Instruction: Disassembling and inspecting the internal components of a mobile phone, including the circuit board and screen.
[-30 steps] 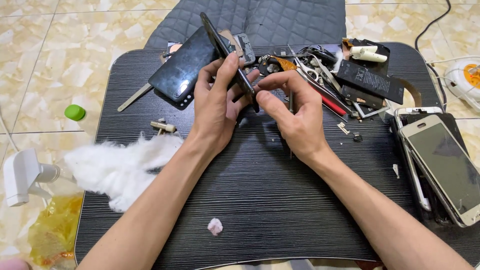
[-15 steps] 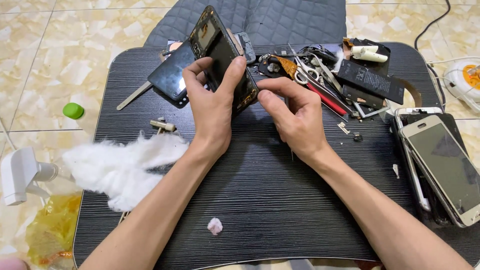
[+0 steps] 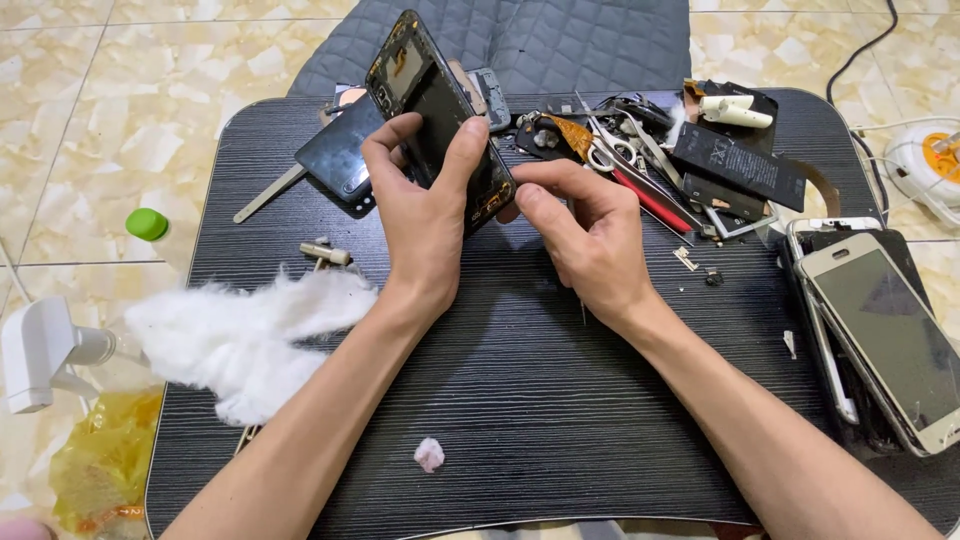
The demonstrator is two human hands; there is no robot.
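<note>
Left hand (image 3: 425, 215) clamps the opened black phone body (image 3: 440, 110), long axis tilted up-left; right hand (image 3: 580, 235), fingers curled, pinches its lower corner.

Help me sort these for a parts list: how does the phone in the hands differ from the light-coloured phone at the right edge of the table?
The opened phone is held up, tilted, in the left hand, with the right hand at its lower end; the light-coloured phone lies flat and untouched. The opened phone is dark with bare inner parts showing; the light-coloured phone shows a whole screen in a pale frame. Both are slim rectangles.
</note>
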